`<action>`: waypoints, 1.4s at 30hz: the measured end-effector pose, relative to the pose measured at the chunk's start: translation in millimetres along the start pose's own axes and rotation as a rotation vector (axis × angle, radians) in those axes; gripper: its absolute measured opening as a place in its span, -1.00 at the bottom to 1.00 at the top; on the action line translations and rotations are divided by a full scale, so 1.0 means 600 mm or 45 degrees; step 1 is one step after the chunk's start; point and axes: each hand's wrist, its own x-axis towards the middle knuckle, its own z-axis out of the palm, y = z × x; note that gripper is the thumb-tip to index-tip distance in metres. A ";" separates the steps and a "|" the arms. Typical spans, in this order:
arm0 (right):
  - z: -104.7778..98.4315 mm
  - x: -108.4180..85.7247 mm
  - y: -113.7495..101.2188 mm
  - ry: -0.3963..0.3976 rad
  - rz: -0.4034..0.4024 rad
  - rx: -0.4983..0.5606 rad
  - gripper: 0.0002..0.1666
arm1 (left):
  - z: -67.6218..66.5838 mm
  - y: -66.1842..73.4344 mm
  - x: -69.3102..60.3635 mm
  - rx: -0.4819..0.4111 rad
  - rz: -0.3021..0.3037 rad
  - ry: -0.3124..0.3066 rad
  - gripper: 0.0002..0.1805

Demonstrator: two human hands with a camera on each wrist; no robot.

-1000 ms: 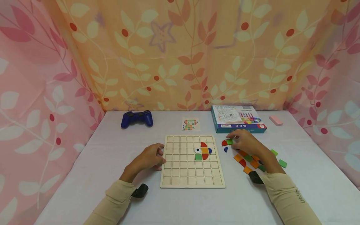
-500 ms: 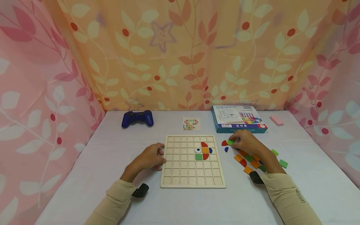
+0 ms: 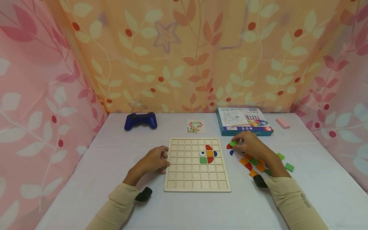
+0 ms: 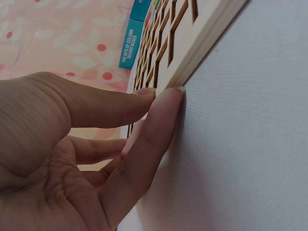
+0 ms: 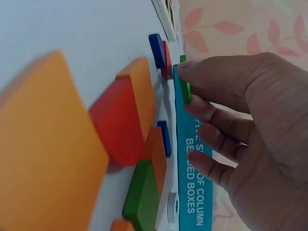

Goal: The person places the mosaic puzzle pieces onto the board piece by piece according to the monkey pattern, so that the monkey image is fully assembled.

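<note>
Green tile [image 3: 233,144] in half-closed right hand [image 3: 250,144]

A dark blue plastic game controller [image 3: 141,121] sits at the back left of the white table [image 3: 95,159]. A flat blue-green and white box [image 3: 243,118] lies back right, with a small pink block [image 3: 283,123] near it. Behind hangs yellow-orange leafy cloth [image 3: 184,41].
</note>
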 end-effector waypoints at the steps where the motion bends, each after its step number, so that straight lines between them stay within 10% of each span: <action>1: 0.002 0.002 -0.003 0.004 -0.017 -0.006 -0.58 | 0.000 0.000 0.000 0.000 0.000 0.000 -0.26; 42: 0.088 0.076 -0.133 -0.065 -0.289 -0.010 -0.67 | 0.000 0.002 -0.001 -0.001 -0.001 0.003 -0.24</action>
